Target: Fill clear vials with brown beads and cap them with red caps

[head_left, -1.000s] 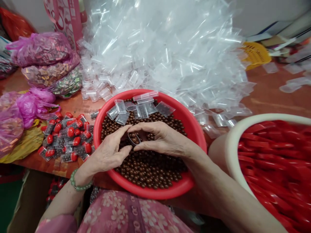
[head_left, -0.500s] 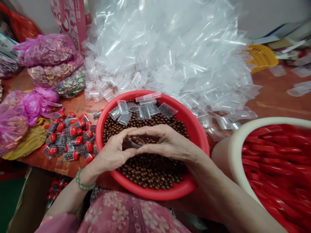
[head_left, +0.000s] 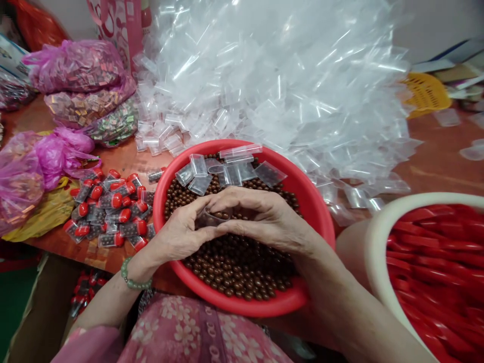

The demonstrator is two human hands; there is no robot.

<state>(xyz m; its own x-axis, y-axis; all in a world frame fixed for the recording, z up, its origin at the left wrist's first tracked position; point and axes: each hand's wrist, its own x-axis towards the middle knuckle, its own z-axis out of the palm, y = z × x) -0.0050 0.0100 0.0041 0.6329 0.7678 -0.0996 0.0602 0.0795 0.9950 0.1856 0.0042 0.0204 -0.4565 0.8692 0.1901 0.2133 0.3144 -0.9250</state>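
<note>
Seen from the head camera, the whole scene sits further right in the view than in the earlier frames, and the hands have closed in a little more. The left hand (head_left: 181, 232) and the right hand (head_left: 260, 217) curve toward each other over the middle of the red plastic basin (head_left: 317, 212), their fingers almost forming a ring above the brown balls (head_left: 238, 267). Both grips are closed on a small clear container (head_left: 209, 219), held between the hands and lifted slightly clear of the heap. Its long axis runs roughly left to right across the view, tilted a little, but the fingers now hide more of it than before, so which way its mouth points cannot be told. Small clear zip bags (head_left: 200, 174) lie on the balls at the far side of the basin. The basin stands near the front edge of the reddish worktop (head_left: 434, 171). Toward the left of the worktop lies a cluster of small bags with red capsule-shaped pieces (head_left: 109, 206), beside pink plastic bags (head_left: 75, 65). A large heap of clear bags (head_left: 264, 91) rises behind the basin, and a cream tub of red strips (head_left: 434, 252) stands at the right. A green bead bracelet (head_left: 130, 275) circles the left wrist.
</note>
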